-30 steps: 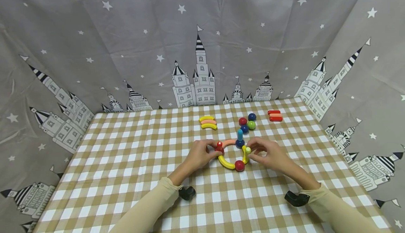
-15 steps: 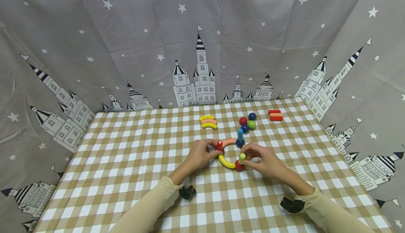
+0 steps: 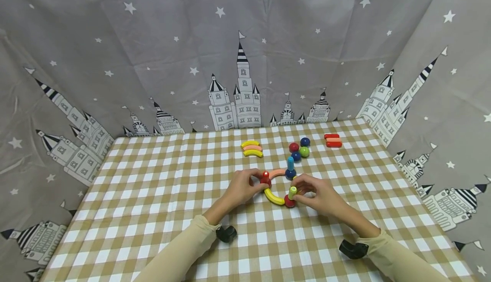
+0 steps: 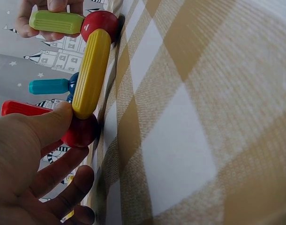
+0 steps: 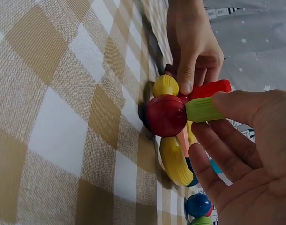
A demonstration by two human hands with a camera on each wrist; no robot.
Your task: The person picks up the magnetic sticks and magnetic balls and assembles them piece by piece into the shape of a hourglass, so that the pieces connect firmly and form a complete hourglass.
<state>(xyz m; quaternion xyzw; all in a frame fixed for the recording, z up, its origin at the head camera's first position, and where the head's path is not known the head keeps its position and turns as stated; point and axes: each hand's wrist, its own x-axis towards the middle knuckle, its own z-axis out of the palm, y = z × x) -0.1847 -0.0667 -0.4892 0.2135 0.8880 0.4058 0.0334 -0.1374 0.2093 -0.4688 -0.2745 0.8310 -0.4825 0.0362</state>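
A ring of magnetic sticks and balls lies on the table. My left hand (image 3: 239, 188) pinches the red ball (image 4: 80, 132) on the ring's left side, from which a red stick (image 3: 266, 175) rises. A yellow curved stick (image 3: 274, 197) links it to the near red ball (image 5: 165, 116). On top of that ball stands a light green stick (image 3: 293, 191), held between the thumb and fingers of my right hand (image 3: 324, 194). At the back of the ring, a light blue stick (image 3: 290, 163) stands on a dark blue ball (image 3: 290, 174), beside a peach curved stick (image 3: 277, 172).
Behind the ring sit several loose balls, including a green ball (image 3: 304, 151). Yellow and peach curved sticks (image 3: 252, 148) lie to their left. Red and peach straight sticks (image 3: 333, 141) lie at the back right on the checked tablecloth (image 3: 153, 188).
My right hand has moved the light green stick left and nearer, from over the ring's right yellow curve onto the near red ball. The left hand has stayed on its red ball.
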